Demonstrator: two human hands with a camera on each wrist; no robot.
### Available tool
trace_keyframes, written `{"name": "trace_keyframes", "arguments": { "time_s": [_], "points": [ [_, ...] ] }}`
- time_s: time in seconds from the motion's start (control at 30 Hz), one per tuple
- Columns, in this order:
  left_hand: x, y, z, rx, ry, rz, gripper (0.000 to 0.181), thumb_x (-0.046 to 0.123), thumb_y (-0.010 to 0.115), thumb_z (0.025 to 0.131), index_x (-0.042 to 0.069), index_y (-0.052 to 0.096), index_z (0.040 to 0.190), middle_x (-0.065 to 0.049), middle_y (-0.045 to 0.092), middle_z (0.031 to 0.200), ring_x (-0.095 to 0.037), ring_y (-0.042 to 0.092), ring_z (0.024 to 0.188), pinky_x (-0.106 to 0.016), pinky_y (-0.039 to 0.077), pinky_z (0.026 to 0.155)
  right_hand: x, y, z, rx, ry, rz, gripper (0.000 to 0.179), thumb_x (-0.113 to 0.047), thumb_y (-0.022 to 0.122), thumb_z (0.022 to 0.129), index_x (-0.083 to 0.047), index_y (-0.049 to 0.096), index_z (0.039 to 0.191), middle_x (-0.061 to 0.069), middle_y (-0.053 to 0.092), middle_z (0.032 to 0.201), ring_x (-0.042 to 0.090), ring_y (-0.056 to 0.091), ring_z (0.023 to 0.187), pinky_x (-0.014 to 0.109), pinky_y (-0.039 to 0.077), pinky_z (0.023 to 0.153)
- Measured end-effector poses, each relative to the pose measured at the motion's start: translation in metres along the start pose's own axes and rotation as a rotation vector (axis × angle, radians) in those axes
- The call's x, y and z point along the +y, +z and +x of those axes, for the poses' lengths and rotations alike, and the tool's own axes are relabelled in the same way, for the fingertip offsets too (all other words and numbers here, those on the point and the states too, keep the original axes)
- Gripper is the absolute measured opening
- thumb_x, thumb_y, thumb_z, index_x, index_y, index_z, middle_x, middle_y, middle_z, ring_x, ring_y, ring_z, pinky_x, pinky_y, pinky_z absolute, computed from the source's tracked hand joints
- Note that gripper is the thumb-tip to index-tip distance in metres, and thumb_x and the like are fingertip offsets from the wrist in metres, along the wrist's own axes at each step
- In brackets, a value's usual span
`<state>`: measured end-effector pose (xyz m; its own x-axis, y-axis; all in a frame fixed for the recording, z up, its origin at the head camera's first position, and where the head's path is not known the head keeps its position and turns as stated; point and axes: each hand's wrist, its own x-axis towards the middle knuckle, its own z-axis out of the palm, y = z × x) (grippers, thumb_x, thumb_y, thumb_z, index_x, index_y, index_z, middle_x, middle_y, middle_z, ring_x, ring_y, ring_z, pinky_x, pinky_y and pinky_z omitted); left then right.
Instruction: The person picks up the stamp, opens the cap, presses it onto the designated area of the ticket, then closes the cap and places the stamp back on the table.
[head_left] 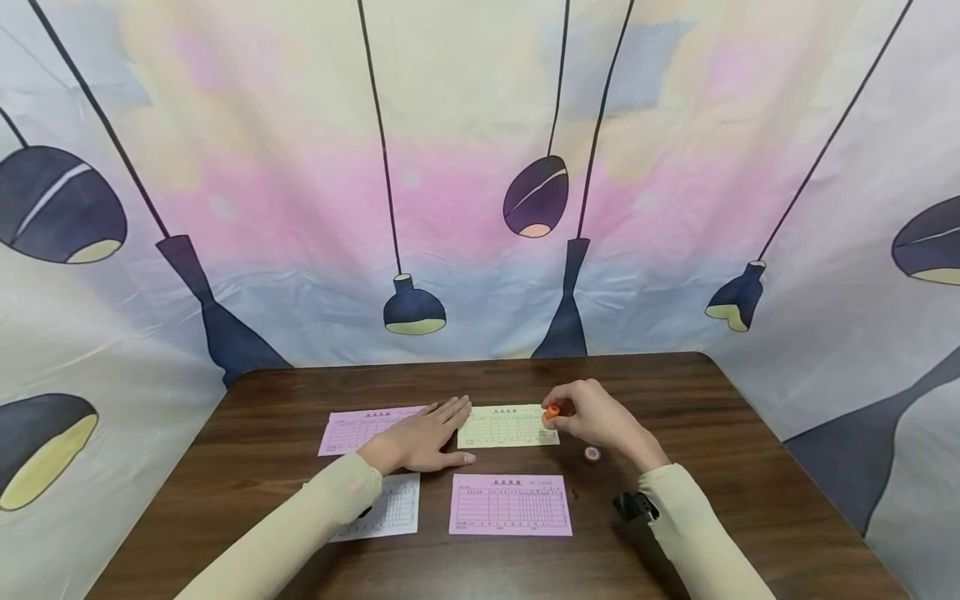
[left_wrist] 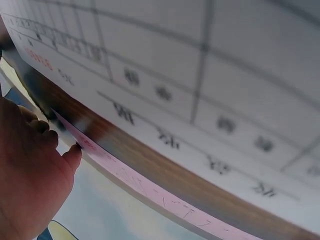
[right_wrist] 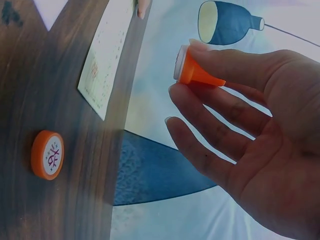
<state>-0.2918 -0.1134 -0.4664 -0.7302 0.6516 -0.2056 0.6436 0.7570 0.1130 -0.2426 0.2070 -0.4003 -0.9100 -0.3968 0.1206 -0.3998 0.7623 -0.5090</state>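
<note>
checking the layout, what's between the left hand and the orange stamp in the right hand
In the head view, the yellow printed form lies between the left hand and the orange stamp, which the right hand pinches.

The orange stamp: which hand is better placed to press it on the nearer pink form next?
Probably the right hand: it pinches the orange stamp, and the nearer pink form looks within reach. The left hand rests at the left edge of the yellow form, gripping nothing.
</note>
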Motion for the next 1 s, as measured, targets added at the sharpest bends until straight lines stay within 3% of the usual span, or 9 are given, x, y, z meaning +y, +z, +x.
{"name": "trace_keyframes", "arguments": {
  "time_s": [0.23, 0.33, 0.5, 0.67, 0.83, 1.0],
  "points": [
    [0.006, -0.008, -0.003, 0.046, 0.046, -0.005, 0.089, 0.065, 0.047, 0.105, 0.012, 0.017, 0.170, -0.008, 0.014, 0.179, -0.025, 0.016, 0.167, -0.050, 0.017, 0.136, -0.007, -0.001, -0.003, 0.021, -0.061, 0.012, 0.018, -0.011, 0.077, 0.095, -0.010, 0.080, 0.114, -0.003, 0.078, 0.093, 0.005, 0.067, 0.080, 0.021, 0.056, 0.070],
    [0.009, -0.012, -0.007, 0.068, 0.033, -0.016, 0.084, 0.060, 0.051, 0.106, 0.010, 0.023, 0.168, -0.010, 0.022, 0.177, -0.029, 0.023, 0.165, -0.055, 0.017, 0.135, -0.009, 0.000, -0.005, 0.028, -0.086, 0.024, 0.020, -0.013, 0.076, 0.097, -0.009, 0.079, 0.116, -0.003, 0.079, 0.093, 0.006, 0.069, 0.080, 0.020, 0.056, 0.070],
    [0.010, -0.019, -0.021, 0.147, -0.012, -0.062, 0.071, 0.050, 0.059, 0.106, 0.008, 0.042, 0.161, -0.014, 0.042, 0.167, -0.034, 0.040, 0.157, -0.054, 0.034, 0.129, -0.013, 0.002, -0.009, 0.032, -0.104, 0.048, 0.025, -0.018, 0.074, 0.100, -0.007, 0.077, 0.122, -0.003, 0.079, 0.093, 0.009, 0.069, 0.078, 0.020, 0.054, 0.066],
    [0.007, -0.024, -0.041, 0.238, -0.024, -0.125, 0.052, 0.042, 0.063, 0.105, 0.007, 0.060, 0.144, -0.012, 0.061, 0.145, -0.026, 0.063, 0.130, -0.048, 0.054, 0.110, -0.017, 0.004, -0.012, 0.035, -0.112, 0.043, 0.029, -0.021, 0.072, 0.101, -0.006, 0.075, 0.125, -0.003, 0.077, 0.094, 0.007, 0.067, 0.077, 0.020, 0.053, 0.066],
    [0.005, -0.026, -0.060, 0.290, -0.005, -0.107, 0.035, 0.040, 0.063, 0.105, 0.011, 0.068, 0.124, -0.007, 0.067, 0.130, -0.020, 0.067, 0.114, -0.045, 0.058, 0.100, -0.021, 0.005, -0.015, 0.053, -0.131, 0.028, 0.028, -0.020, 0.072, 0.101, -0.004, 0.075, 0.124, -0.004, 0.076, 0.094, -0.002, 0.064, 0.077, 0.020, 0.054, 0.068],
    [0.006, -0.023, -0.079, 0.343, 0.025, -0.081, 0.020, 0.038, 0.066, 0.104, 0.018, 0.069, 0.105, 0.000, 0.068, 0.114, -0.013, 0.065, 0.100, -0.039, 0.059, 0.088, -0.026, 0.005, -0.018, 0.055, -0.160, 0.041, 0.026, -0.020, 0.073, 0.100, -0.004, 0.076, 0.121, -0.004, 0.077, 0.093, -0.002, 0.065, 0.079, 0.020, 0.055, 0.069]
  ]
}}
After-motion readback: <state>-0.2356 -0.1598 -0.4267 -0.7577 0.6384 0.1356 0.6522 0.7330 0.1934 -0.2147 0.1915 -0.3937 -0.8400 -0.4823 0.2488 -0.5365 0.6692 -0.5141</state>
